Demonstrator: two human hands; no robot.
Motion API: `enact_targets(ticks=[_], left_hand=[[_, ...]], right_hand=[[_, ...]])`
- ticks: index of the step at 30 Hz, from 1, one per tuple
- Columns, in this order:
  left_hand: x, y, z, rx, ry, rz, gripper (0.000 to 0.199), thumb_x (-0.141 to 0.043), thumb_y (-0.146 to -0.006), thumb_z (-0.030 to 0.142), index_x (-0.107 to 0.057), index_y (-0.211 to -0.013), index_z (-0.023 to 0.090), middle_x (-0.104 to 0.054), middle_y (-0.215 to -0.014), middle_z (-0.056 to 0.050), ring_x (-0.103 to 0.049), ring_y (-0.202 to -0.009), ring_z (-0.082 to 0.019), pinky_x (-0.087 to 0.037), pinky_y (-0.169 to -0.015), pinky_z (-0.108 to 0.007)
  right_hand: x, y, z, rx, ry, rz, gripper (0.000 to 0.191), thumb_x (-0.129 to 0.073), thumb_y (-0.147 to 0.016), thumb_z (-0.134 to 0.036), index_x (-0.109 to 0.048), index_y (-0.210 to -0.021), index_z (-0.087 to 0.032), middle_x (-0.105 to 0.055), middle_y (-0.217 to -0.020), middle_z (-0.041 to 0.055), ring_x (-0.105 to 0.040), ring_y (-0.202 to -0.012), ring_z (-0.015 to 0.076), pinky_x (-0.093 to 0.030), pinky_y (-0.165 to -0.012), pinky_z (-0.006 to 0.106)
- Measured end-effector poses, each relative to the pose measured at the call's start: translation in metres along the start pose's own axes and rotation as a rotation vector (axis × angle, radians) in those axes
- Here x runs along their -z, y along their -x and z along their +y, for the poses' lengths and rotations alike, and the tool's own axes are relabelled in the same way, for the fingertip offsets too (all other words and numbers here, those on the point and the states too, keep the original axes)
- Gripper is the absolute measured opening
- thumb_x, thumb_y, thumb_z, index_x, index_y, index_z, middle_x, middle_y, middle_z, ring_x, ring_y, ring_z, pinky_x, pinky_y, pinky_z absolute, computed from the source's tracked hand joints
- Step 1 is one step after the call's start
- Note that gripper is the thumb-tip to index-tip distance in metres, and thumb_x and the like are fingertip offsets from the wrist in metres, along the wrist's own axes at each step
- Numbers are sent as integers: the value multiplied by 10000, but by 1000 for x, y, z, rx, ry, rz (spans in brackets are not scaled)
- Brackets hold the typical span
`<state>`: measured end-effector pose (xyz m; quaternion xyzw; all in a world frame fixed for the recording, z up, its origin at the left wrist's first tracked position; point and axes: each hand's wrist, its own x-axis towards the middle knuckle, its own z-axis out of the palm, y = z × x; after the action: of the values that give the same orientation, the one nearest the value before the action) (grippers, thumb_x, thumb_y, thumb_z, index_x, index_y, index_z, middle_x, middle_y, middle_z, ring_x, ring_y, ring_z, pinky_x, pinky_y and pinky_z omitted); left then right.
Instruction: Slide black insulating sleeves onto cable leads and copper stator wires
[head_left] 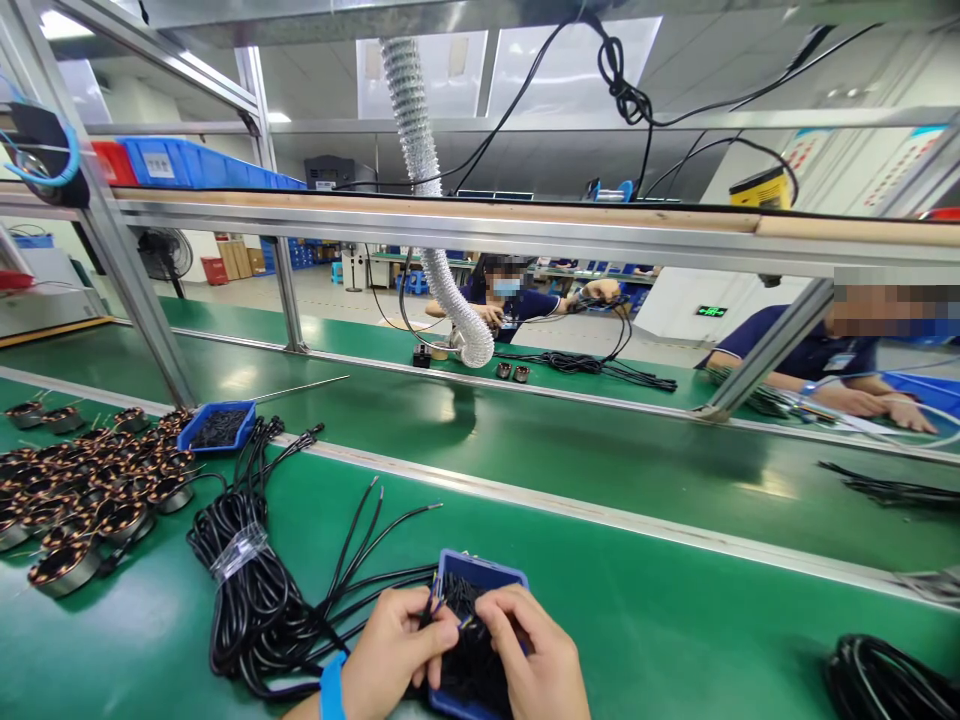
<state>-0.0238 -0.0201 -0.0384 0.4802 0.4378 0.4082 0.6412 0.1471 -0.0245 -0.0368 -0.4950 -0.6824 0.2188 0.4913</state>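
My left hand (397, 645), with a blue band at the wrist, pinches the end of a black cable. Thin coloured wires (465, 622), blue and yellowish, stick out from its fingertips. My right hand (536, 645) is closed in a pinch at those wire tips; whatever is between its fingers is too small to make out. Below both hands sits a blue bin (487, 570) filled with small black pieces that look like short tubing (476, 670). To the left lies a coiled bundle of black cables (240, 600) tied with clear wrap, several loose ends fanning toward the bin.
Many copper-wound stator rings (64, 565) cover the bench's left side, beside a second blue bin (217, 427). More black cable (892, 680) lies at the front right. A metal frame (525, 235) and a flexible duct (450, 290) cross ahead. Two people work opposite.
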Motion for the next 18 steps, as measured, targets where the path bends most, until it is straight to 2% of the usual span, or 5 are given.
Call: enact_targets(ticks=[6,10,12,15,18], left_hand=[[1,-1,-2,12,-1,16,572,-762,-636,689,-608,-716,144,-454,-437,65,-405,-364,-72,-228,-370,-193],[1,-1,1,3,10,56,573,-753,-649,686,-626,-725,133,-487,-473,49,-423,-380,-72,-246,-378,-193],[0,0,3,6,19,64,583,-757,-634,693,-627,-724,131,-500,-505,44,-441,-387,-73,-255,-377,-191],[-1,0,6,33,10,53,585,-751,-633,695,-621,-724,131,-514,-531,39,-453,-382,-72,-249,-371,-191],[-2,1,7,53,-17,35,573,-744,-650,683,-620,-733,130,-510,-522,41,-437,-370,-66,-240,-370,-193]], right_hand=[[2,-5,-9,114,-8,0,270,-576,-955,-328,-711,-744,-226,-700,-710,10,-660,-656,149,-523,-644,207],[4,-9,-14,157,-82,-73,251,-559,-963,-333,-787,-898,-251,-733,-767,32,-694,-708,164,-560,-665,222],[4,-8,-10,75,-123,-53,227,-601,-937,-357,-791,-1009,-258,-751,-798,36,-712,-721,169,-580,-665,222],[4,-3,2,-143,-207,58,305,-690,-871,-399,-769,-1108,-223,-768,-799,42,-726,-677,174,-607,-654,231],[3,1,8,-261,-330,98,369,-722,-842,-417,-755,-1141,-203,-791,-882,69,-756,-765,197,-626,-739,258]])
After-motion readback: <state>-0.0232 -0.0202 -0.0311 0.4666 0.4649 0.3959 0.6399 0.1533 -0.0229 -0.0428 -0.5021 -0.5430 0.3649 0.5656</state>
